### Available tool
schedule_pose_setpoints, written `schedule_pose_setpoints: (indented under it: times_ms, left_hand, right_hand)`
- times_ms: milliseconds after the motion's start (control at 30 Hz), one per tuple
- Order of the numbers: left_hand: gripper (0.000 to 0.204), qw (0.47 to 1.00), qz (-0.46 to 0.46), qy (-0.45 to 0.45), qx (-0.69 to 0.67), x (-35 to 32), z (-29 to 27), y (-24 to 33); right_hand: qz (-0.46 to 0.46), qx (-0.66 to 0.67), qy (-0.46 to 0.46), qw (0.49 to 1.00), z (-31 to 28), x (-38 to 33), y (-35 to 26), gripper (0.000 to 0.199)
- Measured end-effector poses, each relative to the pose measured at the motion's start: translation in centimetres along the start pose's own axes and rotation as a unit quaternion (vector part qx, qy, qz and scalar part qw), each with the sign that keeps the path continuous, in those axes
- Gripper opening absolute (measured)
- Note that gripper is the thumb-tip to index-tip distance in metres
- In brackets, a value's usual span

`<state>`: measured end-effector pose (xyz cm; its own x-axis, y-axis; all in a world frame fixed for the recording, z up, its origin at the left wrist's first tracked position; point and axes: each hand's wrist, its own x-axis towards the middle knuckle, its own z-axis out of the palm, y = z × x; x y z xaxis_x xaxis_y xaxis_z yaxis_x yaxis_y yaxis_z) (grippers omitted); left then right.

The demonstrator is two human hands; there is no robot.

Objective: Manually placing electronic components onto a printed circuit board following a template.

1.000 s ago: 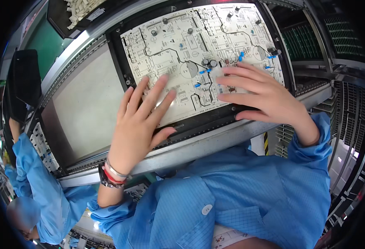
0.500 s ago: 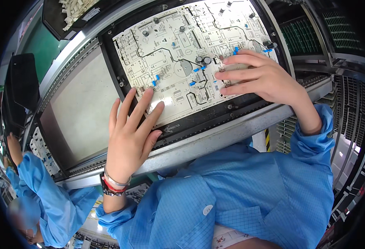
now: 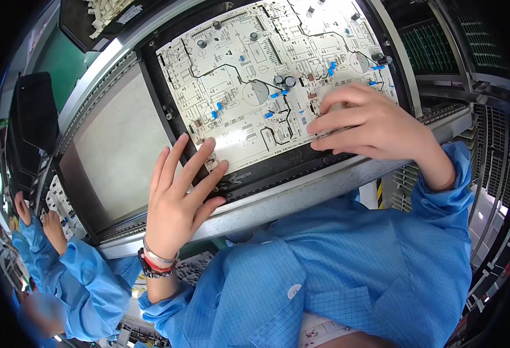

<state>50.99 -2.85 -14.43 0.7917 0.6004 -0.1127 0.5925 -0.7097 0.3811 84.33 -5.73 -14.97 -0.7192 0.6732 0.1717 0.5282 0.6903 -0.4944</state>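
A white printed circuit board (image 3: 232,87) lies in a black frame (image 3: 168,119) on the conveyor, fitted with black capacitors and blue components. My left hand (image 3: 176,197) rests at the board's lower left corner, fingers spread, with nothing held; its fingertips reach the board's edge and the frame. Over the lower right part of the board is my right hand (image 3: 377,124), its fingers apart and bent, the tips at or just above the surface. The fingers hide a patch of the board, and I see nothing held between them.
The metal conveyor rail (image 3: 278,203) runs between my body and the board. Left of the frame is a pale flat panel (image 3: 116,145), and farther left another populated board (image 3: 63,206) near a co-worker's hand (image 3: 53,232). A black bin of white parts (image 3: 107,17) stands at upper left.
My right hand has drawn nearer to me and its fingers have bent more. My left hand has slid slightly toward me. At the left, the co-worker's hands have moved over the other board.
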Motion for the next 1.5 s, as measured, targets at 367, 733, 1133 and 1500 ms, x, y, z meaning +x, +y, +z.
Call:
schedule_pose_setpoints:
  times_ms: [367, 733, 1133, 1500]
  left_hand:
    - [0.03, 0.991, 0.032, 0.116, 0.059, 1.6, 1.7, 1.2]
    - [0.031, 0.984, -0.025, 0.166, -0.055, 4.8, -2.0, -0.4]
    - [0.054, 0.961, -0.045, 0.247, 0.115, 10.3, -0.3, -8.8]
    - [0.037, 0.962, -0.027, 0.255, 0.095, 10.4, -0.9, -9.8]
  right_hand:
    - [-0.025, -0.068, 0.122, 0.99, -3.7, -1.2, 1.9, 0.02]
    - [0.12, -0.082, 0.019, 0.989, -4.8, -8.7, 3.2, 0.031]
    - [0.106, -0.159, 0.105, 0.976, -6.0, -1.4, 1.7, 0.025]
    - [0.063, -0.251, 0.226, 0.939, -0.4, 11.1, 12.3, 0.013]
